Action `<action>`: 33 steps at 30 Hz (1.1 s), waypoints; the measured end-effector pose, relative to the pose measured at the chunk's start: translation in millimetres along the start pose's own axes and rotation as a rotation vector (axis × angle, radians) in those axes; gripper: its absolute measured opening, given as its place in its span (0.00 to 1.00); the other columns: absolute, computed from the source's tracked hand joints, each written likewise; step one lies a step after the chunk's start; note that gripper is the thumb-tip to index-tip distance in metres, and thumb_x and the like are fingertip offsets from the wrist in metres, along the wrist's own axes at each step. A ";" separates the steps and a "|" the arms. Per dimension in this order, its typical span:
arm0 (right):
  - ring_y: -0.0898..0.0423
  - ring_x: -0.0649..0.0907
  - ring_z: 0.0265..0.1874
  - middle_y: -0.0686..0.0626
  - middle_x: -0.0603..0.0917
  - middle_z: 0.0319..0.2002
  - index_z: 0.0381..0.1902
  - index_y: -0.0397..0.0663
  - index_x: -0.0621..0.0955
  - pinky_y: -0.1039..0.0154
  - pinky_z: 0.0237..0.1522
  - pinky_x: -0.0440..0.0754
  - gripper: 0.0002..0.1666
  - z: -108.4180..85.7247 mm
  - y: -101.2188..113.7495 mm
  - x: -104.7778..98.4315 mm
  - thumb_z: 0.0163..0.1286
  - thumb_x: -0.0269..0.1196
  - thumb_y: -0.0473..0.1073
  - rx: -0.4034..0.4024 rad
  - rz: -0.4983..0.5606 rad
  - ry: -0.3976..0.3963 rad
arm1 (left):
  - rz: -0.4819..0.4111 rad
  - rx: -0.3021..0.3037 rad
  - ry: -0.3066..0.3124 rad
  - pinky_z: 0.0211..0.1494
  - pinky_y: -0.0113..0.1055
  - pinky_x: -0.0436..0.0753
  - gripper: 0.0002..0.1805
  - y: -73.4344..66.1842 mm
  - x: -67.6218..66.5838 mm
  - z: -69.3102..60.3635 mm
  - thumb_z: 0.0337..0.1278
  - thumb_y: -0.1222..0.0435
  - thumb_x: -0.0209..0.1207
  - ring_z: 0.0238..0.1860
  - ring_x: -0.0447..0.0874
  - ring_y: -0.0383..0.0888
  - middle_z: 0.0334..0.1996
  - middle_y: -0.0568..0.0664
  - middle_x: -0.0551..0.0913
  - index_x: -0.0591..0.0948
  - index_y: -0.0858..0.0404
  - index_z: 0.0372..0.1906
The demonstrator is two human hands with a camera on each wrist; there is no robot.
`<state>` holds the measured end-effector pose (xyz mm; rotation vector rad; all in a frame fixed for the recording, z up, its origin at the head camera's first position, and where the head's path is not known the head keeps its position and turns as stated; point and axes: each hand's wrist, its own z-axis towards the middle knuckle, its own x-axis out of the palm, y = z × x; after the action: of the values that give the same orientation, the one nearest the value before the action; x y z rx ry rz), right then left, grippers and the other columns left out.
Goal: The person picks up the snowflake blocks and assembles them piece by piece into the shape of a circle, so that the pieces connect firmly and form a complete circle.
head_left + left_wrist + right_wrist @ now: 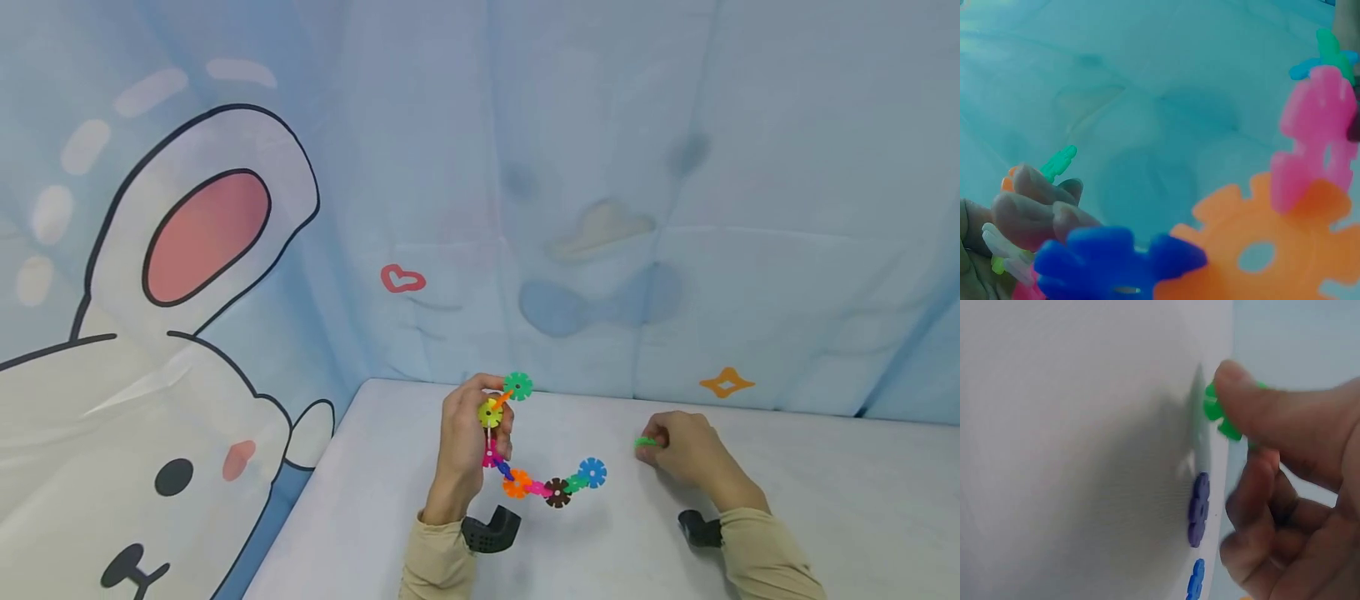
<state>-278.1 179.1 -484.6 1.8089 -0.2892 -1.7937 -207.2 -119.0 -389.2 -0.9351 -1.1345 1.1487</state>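
My left hand [461, 446] grips a chain of notched plastic snowflake discs by its upper part, near the yellow disc [491, 412]. A green disc [517, 386] tops the chain. Its lower part hangs in a curve through a dark blue disc [1094, 262], an orange disc [1235, 244] and a brown disc [557, 492] to a light blue disc [592, 472] at the free end. Off to the right, my right hand [686, 450] pinches a loose bright green disc [1213, 406] between thumb and fingers, apart from the chain.
In the right wrist view a purple disc [1199, 509] and a blue disc [1195, 581] lie on the white tabletop [1085, 456] below the right hand. A light blue printed curtain [600, 167] stands behind the table, with a cartoon rabbit [90, 433] on the left.
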 end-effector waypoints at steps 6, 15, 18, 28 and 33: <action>0.59 0.79 0.28 0.53 0.85 0.28 0.35 0.45 0.88 0.67 0.27 0.75 0.07 -2.2 13.0 -8.5 0.68 0.75 0.42 -0.126 0.069 -0.167 | -0.034 -0.041 0.013 0.16 0.30 0.77 0.13 -1.3 1.5 -1.0 0.83 0.61 0.44 0.09 0.65 0.39 0.15 0.45 0.71 0.77 0.63 0.44; 0.58 0.90 0.27 0.50 0.92 0.32 0.43 0.41 0.90 0.80 0.34 0.82 0.15 -12.9 76.6 -24.8 0.59 0.78 0.29 -0.471 0.212 -0.579 | -0.067 -0.015 0.023 0.17 0.29 0.76 0.07 -0.6 7.2 -2.0 0.81 0.61 0.55 0.08 0.66 0.38 0.15 0.45 0.72 0.76 0.61 0.44; 0.58 0.89 0.26 0.51 0.92 0.31 0.40 0.42 0.89 0.79 0.35 0.82 0.17 -15.2 93.9 -22.5 0.54 0.80 0.27 -0.575 0.223 -0.655 | -0.082 -0.012 0.025 0.17 0.29 0.77 0.10 0.6 9.9 -2.6 0.80 0.59 0.57 0.08 0.66 0.38 0.15 0.45 0.72 0.76 0.64 0.45; 0.57 0.91 0.28 0.53 0.92 0.30 0.37 0.43 0.89 0.72 0.38 0.88 0.10 -22.8 116.9 -15.8 0.63 0.79 0.42 -0.670 0.211 -0.695 | -0.108 -0.006 0.019 0.15 0.28 0.76 0.15 -0.3 18.1 -6.1 0.79 0.61 0.58 0.07 0.65 0.37 0.14 0.44 0.72 0.76 0.73 0.48; 0.55 0.91 0.27 0.51 0.92 0.30 0.36 0.44 0.89 0.71 0.38 0.88 0.11 -23.8 119.6 -16.0 0.57 0.81 0.35 -0.685 0.234 -0.712 | -0.093 0.006 0.023 0.15 0.28 0.76 0.13 -1.4 20.8 -8.1 0.79 0.63 0.57 0.07 0.65 0.37 0.15 0.44 0.73 0.77 0.72 0.49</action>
<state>-228.1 95.9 -409.1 0.6185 -0.1138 -1.9757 -198.3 -98.8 -385.6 -0.8795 -1.1436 1.0626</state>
